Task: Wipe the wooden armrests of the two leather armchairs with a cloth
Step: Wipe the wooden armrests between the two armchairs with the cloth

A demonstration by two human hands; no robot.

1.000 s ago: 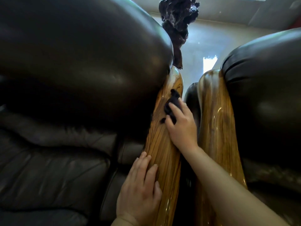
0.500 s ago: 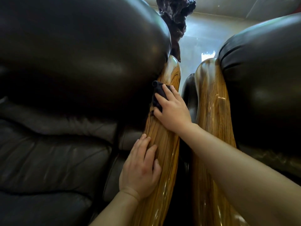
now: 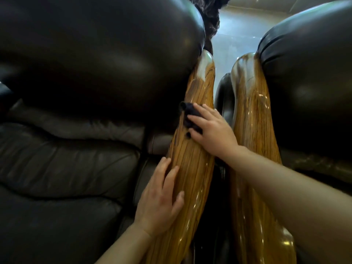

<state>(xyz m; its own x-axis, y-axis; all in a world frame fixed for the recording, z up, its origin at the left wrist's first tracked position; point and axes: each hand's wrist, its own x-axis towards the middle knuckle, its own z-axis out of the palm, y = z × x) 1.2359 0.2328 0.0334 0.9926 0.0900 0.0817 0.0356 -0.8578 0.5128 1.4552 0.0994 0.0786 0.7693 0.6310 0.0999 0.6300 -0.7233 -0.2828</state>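
Two glossy wooden armrests run side by side down the middle. The left armrest (image 3: 192,159) belongs to the dark leather armchair (image 3: 80,73) on the left, the right armrest (image 3: 253,119) to the armchair (image 3: 308,88) on the right. My right hand (image 3: 213,130) presses a dark cloth (image 3: 189,116) flat against the left armrest's inner edge, about halfway up. My left hand (image 3: 162,197) lies open and flat on the lower part of the same armrest, fingers spread, holding nothing.
A narrow dark gap (image 3: 219,187) separates the two armrests. A dark carved object (image 3: 209,18) stands behind the chairs at the top, with pale shiny floor (image 3: 238,35) beyond it. The left chair's seat cushion (image 3: 57,168) fills the lower left.
My right hand has slid the cloth from the right side of the left armrest to its left edge, next to the leather. My left hand stays resting lower on the same armrest.
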